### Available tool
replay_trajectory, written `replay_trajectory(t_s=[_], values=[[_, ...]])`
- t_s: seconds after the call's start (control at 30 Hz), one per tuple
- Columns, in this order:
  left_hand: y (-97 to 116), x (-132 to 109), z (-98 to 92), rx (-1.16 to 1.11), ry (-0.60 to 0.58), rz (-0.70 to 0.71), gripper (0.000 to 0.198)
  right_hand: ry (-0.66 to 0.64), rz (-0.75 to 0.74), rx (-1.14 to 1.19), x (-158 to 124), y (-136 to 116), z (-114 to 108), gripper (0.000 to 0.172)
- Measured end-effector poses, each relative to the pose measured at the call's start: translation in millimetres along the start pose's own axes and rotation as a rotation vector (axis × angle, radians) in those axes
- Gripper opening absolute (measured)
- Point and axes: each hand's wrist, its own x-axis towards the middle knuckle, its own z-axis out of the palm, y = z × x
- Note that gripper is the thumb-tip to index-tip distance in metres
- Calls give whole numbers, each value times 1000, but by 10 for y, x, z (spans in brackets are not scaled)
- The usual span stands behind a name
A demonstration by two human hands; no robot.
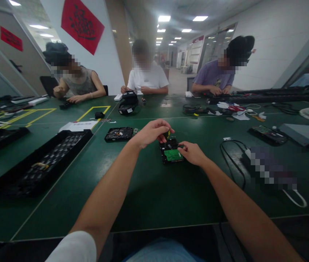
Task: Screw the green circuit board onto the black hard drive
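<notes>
On the green table in front of me lies a hard drive [173,155], its green circuit board facing up. My left hand [154,131] is closed over its far part, fingers around the black-and-yellow handle of what looks like a screwdriver [167,135]. The tool's lower end is too small and dark to make out. At the drive's right edge, my right hand [192,153] grips the casing with thumb and fingers. A second hard drive [118,134] rests to the left, beside small loose parts partly hidden by my left wrist.
A long black tray [58,160] stands at left, with another tray [4,140] beyond it. At right are a cable [232,160], another drive [269,135] and a grey box [304,134]. Several people sit across the table, a black pouch [128,102] near the middle one.
</notes>
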Motion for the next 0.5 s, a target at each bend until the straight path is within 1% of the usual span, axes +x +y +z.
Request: replay_trajectory(t_s=[0.1, 0.27, 0.37, 0.5], values=[[-10, 5, -5, 24, -53, 23, 17, 0, -7, -24, 3, -2, 5, 34], [-79, 43, -27, -37, 2, -5, 19, -7, -4, -11, -2, -3, 2, 34], [-101, 53, -42, -71, 14, -18, 20, -6, -9, -3, -5, 1, -1, 34], [-105, 56, -55, -44, 23, -2, 20, -6, -7, -3, -5, -2, -2, 33]])
